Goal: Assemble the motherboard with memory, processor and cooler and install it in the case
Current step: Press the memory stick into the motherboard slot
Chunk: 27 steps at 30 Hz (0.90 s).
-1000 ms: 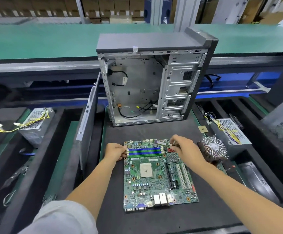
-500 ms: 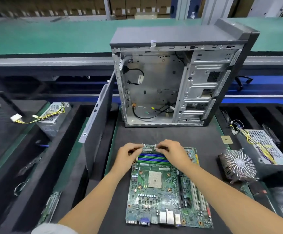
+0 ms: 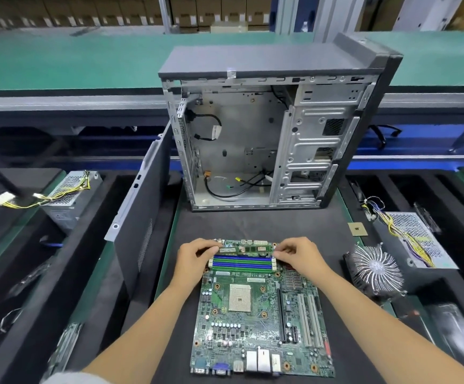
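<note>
Both ends of memory stick (image 3: pixel 244 248) pinched, left hand (image 3: pixel 194 254) and right hand (image 3: pixel 297 254) over farthest slot at motherboard's (image 3: pixel 258 309) far edge, mid-desk before open case (image 3: pixel 266 139); likely to jam or crack if pressed unevenly or notch reversed.

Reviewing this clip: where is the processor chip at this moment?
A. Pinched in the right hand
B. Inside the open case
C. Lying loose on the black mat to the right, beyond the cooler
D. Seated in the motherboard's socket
C. The processor lies flat on the black mat, beyond the cooler, while the socket on the motherboard is bare and both hands hold the memory stick.
</note>
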Each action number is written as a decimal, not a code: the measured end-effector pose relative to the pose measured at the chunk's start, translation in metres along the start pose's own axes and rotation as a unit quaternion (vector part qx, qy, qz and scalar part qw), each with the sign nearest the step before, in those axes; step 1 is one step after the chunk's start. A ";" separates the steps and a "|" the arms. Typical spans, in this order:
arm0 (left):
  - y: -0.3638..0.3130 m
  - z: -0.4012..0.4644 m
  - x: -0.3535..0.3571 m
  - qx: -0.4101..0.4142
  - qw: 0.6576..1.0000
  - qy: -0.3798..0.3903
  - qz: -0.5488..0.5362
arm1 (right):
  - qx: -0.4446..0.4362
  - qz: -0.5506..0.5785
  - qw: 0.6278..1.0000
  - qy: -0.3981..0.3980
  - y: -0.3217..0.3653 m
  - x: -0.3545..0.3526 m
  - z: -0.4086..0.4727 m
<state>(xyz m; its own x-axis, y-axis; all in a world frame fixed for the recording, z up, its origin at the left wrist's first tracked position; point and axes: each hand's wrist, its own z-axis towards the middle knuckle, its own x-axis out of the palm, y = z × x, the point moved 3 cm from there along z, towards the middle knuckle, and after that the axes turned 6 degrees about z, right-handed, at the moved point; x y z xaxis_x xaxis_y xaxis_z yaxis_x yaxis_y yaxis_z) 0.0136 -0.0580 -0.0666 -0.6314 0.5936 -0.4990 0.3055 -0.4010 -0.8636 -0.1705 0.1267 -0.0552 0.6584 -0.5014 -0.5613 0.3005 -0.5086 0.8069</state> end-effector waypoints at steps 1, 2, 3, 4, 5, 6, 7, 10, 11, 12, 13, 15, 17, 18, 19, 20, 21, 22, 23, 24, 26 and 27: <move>0.000 0.000 0.000 0.001 1.000 -0.002 -0.001 | 0.007 -0.002 1.000 -0.003 -0.001 0.001 0.001; 0.001 0.000 0.000 0.001 1.000 -0.003 -0.002 | 0.015 -0.002 1.000 -0.007 -0.003 0.001 0.001; 0.001 -0.001 0.000 0.001 1.000 -0.004 -0.002 | 0.023 -0.001 1.000 -0.013 -0.005 0.002 0.001; 0.001 -0.001 0.001 0.001 1.000 -0.003 -0.001 | 0.030 0.001 0.999 -0.021 -0.006 0.004 0.001; 0.001 0.000 0.001 0.000 1.000 -0.002 0.000 | 0.035 0.001 0.999 -0.031 -0.008 0.006 0.001; 0.002 0.000 0.001 0.000 1.000 0.000 0.001 | 0.036 -0.003 0.999 -0.037 -0.009 0.007 0.000; 0.002 0.000 0.001 0.000 1.000 0.002 0.001 | 0.035 -0.011 0.999 -0.040 -0.009 0.009 0.000; 0.002 0.001 0.001 -0.003 1.000 0.009 0.007 | 0.020 -0.011 0.999 -0.041 -0.005 0.008 0.000; 0.001 0.002 0.000 -0.004 1.000 0.011 0.011 | 0.009 0.015 0.999 -0.041 -0.003 0.006 -0.001; 0.001 0.002 0.000 -0.004 1.000 0.014 0.015 | -0.008 0.045 0.998 -0.035 0.000 0.006 -0.003; 0.000 0.003 0.000 -0.004 1.000 0.015 0.018 | -0.029 0.068 0.997 -0.023 0.004 0.006 -0.005; -0.001 0.003 0.000 -0.003 1.000 0.018 0.018 | -0.058 0.068 0.996 0.006 0.010 0.010 -0.009; -0.001 0.003 0.001 -0.002 1.000 0.020 0.015 | -0.067 0.024 0.997 0.005 0.010 0.014 -0.010; -0.001 0.003 0.001 -0.003 1.000 0.021 0.012 | -0.068 -0.002 0.998 -0.004 0.009 0.015 -0.009; -0.001 0.003 0.001 -0.006 1.000 0.023 0.008 | -0.068 -0.026 0.997 -0.015 0.010 0.015 -0.009; 0.000 0.003 0.002 -0.009 1.000 0.025 0.002 | -0.071 -0.046 0.996 -0.024 0.010 0.015 -0.009; 0.001 0.002 0.002 -0.014 0.999 0.027 -0.010 | -0.077 -0.062 0.995 -0.031 0.011 0.015 -0.009; 0.002 0.002 0.001 -0.022 0.999 0.026 -0.033 | -0.084 -0.077 0.993 -0.038 0.012 0.015 -0.010; 0.004 0.001 -0.001 -0.033 0.997 0.020 -0.060 | -0.093 -0.092 0.990 -0.045 0.012 0.016 -0.011; 0.005 0.001 -0.002 -0.045 0.995 0.009 -0.085 | -0.106 -0.106 0.987 -0.053 0.013 0.016 -0.012; 0.009 0.000 -0.005 -0.064 0.990 -0.015 -0.121 | -0.137 -0.122 0.980 -0.071 0.014 0.017 -0.015; 0.011 -0.001 -0.005 -0.072 0.988 -0.023 -0.133 | -0.149 -0.125 0.978 -0.078 0.014 0.018 -0.016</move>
<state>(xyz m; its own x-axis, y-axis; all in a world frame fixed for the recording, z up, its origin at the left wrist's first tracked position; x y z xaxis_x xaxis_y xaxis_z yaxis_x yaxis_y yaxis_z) 0.0212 -0.0645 -0.0732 -0.7341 0.6302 -0.2528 0.2215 -0.1297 -0.9665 -0.1440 0.1219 -0.0512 0.4334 -0.4999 -0.7498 0.6417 -0.4131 0.6462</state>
